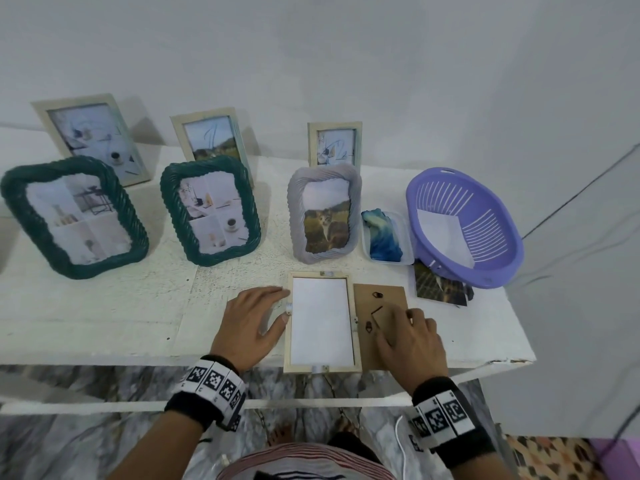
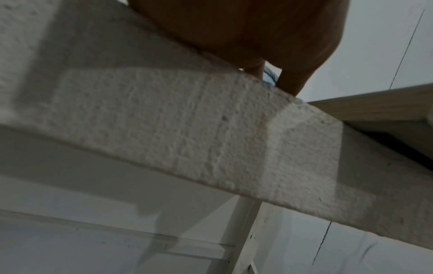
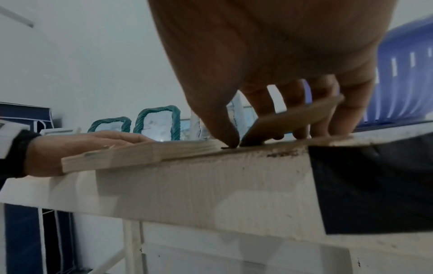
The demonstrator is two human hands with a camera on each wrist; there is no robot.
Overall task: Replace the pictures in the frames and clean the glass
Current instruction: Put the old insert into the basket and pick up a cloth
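The wooden frame (image 1: 322, 322) lies face down at the near edge of the white counter (image 1: 104, 306), between the two hands, its opened back showing a white sheet (image 1: 320, 320).

The left hand (image 1: 251, 325) lies flat on the counter just left of the frame, fingers straight, with fingertips and thumb touching the frame's left rail. It holds nothing. In the left wrist view only the palm and two fingertips show above the counter edge.

The right hand (image 1: 412, 341) rests on the brown backing board (image 1: 375, 306), which lies directly right of the frame and touches it. In the right wrist view the thumb (image 3: 222, 128) presses down at the board's left edge and the fingers (image 3: 349, 111) are bent over the board's stand flap (image 3: 293, 118), which is tilted up from the board. Whether the hand actually grips the flap cannot be told.

Beyond the right hand lie loose photo prints (image 1: 440, 282), partly under a purple basket (image 1: 464, 226) holding a white sheet. Left of the basket sits a clear tray with a blue cloth (image 1: 382, 237).

Beyond the left hand stand a grey frame with a cat picture (image 1: 323, 214), two green twisted frames (image 1: 211, 209) and three pale frames (image 1: 334, 143) along the wall.
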